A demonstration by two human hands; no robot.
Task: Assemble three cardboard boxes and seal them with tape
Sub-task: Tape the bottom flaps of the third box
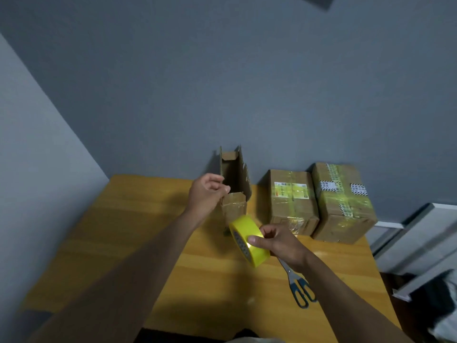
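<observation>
while right hand (279, 243) grips tape roll (248, 241), left hand (206, 195) fingers pinch upright open box (235, 191)

no text could be read. the middle cardboard box (293, 201) carried a white label (290, 190), and the right cardboard box (343, 204) carried black-and-white labels (330, 185); their print was too small and blurred to make out.

Both hands reach forward: left hand (206, 193) fingers curled, right hand (279, 242) gripping.
</observation>
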